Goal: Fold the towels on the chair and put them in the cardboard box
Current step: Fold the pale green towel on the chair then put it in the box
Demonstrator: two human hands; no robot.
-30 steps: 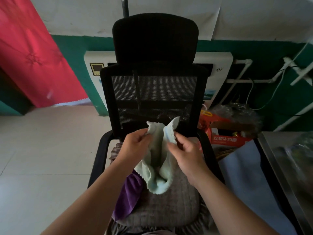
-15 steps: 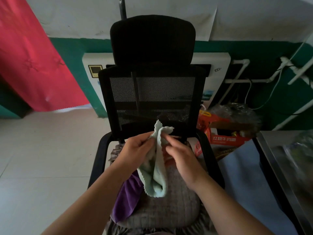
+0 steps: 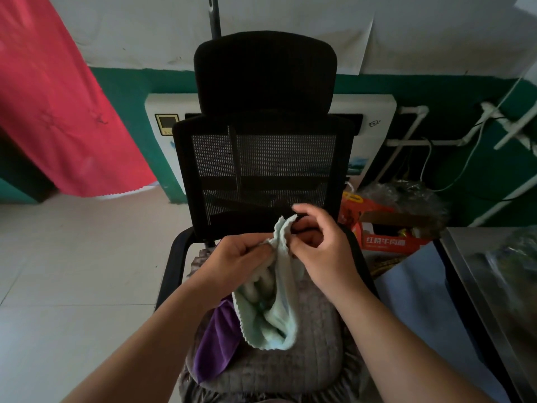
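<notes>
Pale green towel [image 3: 271, 309] was held above the chair [image 3: 261, 158] seat, its top corners pinched by left hand [image 3: 235, 264] and right hand [image 3: 322, 247]. 1 purple towel [image 3: 216, 344] lay beneath. Risk judged: stacked corners slipping, fold skewing.

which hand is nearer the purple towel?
Left. The left hand holds the light green towel just above the purple towel; the right hand is farther up and right.
</notes>
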